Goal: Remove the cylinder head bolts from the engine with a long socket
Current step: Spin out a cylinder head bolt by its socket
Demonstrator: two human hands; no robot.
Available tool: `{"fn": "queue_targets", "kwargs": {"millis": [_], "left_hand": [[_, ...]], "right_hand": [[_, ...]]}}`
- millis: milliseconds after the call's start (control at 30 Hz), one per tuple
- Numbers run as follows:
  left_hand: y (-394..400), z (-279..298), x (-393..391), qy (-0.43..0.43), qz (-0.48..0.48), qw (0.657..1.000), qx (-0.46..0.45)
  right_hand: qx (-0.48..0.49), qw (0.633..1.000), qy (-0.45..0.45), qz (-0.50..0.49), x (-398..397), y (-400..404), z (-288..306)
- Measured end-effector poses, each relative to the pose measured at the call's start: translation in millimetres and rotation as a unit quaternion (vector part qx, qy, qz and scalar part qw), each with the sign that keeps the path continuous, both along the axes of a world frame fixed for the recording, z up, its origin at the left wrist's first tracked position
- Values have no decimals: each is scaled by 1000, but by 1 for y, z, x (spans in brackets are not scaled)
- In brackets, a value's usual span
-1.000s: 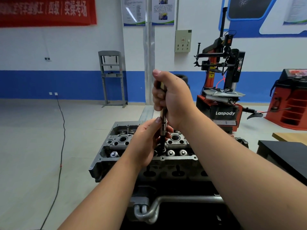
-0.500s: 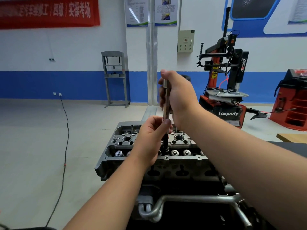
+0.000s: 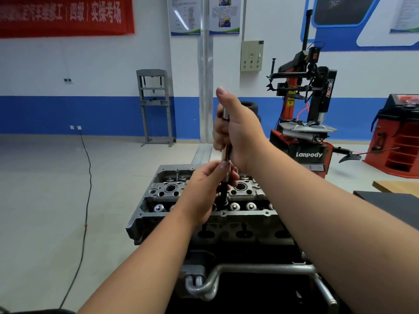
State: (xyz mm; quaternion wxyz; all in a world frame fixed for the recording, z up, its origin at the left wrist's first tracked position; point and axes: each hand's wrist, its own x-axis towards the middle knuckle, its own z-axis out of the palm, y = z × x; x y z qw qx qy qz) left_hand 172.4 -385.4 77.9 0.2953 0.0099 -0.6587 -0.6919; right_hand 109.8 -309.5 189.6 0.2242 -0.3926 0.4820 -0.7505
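Upright, slim steel socket [image 3: 225, 155], ribbed cast engine [image 3: 249, 223]

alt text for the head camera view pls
Right hand grips the top of an upright long socket while the left hand pinches its lower part over the cylinder head, in a workshop with a red tyre changer behind.

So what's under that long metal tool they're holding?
The tool stands upright over the engine head, its dark lower end going down between round valve caps. The left hand covers where it meets the engine.
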Motion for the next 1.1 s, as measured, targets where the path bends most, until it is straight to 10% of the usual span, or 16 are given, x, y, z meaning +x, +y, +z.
{"fn": "queue_targets", "kwargs": {"millis": [233,533,867,1100], "left_hand": [[0,0,-6,11,96,995,24],[-1,-1,-1,10,4,1000,24],[-4,-4,-8,29,78,996,24],[-4,-3,-2,9,1,1000,-3]], "right_hand": [[56,992,60,-99,13,-7,12],[54,996,-4,75,-5,3,14],[21,991,27,-132,18,-11,9],[48,998,11,31,7,-1,10]]}}
